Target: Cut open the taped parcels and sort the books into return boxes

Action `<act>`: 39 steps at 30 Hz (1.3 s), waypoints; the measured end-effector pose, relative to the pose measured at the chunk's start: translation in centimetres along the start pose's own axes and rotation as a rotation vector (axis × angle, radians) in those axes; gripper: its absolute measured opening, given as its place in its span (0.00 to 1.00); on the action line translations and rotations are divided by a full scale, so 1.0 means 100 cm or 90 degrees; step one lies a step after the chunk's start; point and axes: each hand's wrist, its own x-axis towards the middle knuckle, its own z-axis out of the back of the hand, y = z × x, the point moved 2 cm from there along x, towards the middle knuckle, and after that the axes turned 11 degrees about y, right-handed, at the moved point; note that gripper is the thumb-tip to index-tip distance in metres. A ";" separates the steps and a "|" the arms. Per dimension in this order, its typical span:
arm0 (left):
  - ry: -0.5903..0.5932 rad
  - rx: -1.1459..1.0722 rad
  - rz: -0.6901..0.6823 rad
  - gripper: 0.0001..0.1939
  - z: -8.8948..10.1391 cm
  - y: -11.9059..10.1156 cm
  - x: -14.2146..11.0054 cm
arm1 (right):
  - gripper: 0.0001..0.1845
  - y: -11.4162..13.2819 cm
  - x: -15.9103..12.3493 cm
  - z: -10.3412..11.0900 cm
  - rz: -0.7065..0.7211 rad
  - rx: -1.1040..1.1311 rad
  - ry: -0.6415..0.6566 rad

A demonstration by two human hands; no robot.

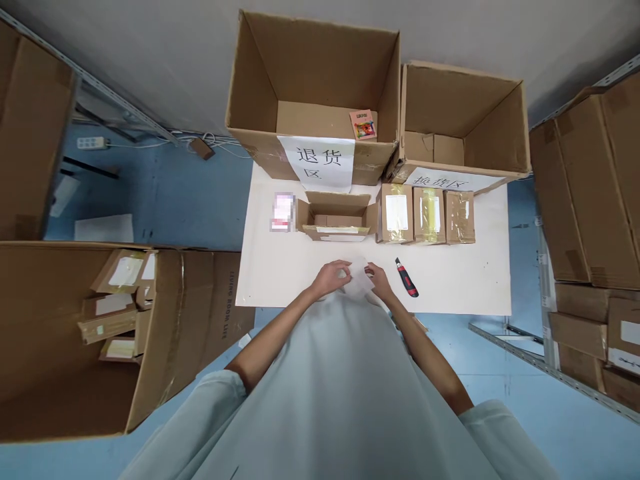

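My left hand (332, 277) and my right hand (381, 281) pinch a thin, translucent white sheet (358, 279) between them, close to my body at the table's front edge. Whether it is plastic or paper I cannot make out. Just beyond it sits a small cardboard box (335, 231) with its flaps open. A red and black utility knife (407, 278) lies to the right of my right hand. Left of the small box is a flat pink and white item (283, 212), its print blurred.
Several taped small boxes (429, 215) stand in a row at the right. Behind them are two large open cartons with paper signs; the left carton (260, 150) holds a colourful pink packet (363, 125). A big carton (170, 333) with small parcels (120, 303) stands left of the white table (453, 277).
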 end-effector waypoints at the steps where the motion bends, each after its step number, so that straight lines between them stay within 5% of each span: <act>1: -0.034 -0.075 -0.017 0.01 0.003 -0.009 -0.003 | 0.17 0.010 -0.004 0.007 0.039 0.073 -0.021; 4: -0.170 -0.247 -0.051 0.09 0.017 -0.034 -0.012 | 0.25 0.040 -0.022 0.030 0.155 0.264 -0.082; 7: -0.250 -0.312 -0.103 0.18 0.039 -0.058 -0.016 | 0.24 0.069 -0.040 0.048 0.219 0.244 -0.115; 12: -0.271 -0.301 -0.151 0.12 0.070 -0.091 -0.014 | 0.26 0.106 -0.044 0.058 0.249 0.097 -0.191; 16: -0.259 -0.265 -0.177 0.13 0.087 -0.102 -0.008 | 0.11 0.124 -0.029 0.066 0.279 0.024 -0.273; 19: -0.266 -0.182 -0.200 0.18 0.104 -0.092 0.002 | 0.08 0.135 -0.019 0.084 0.304 -0.021 -0.338; 22: -0.309 0.034 -0.159 0.24 0.121 -0.064 0.015 | 0.16 0.144 -0.011 0.109 0.308 0.008 -0.393; 27: -0.198 0.320 -0.083 0.18 0.117 -0.016 0.022 | 0.20 0.158 -0.001 0.130 0.350 -0.029 -0.436; 32: -0.207 0.359 -0.096 0.22 0.093 0.001 -0.005 | 0.10 0.161 0.011 0.104 0.373 -0.281 -0.325; 39: -0.209 0.361 -0.091 0.19 0.061 0.006 -0.051 | 0.19 0.139 0.043 0.031 0.212 -0.587 -0.013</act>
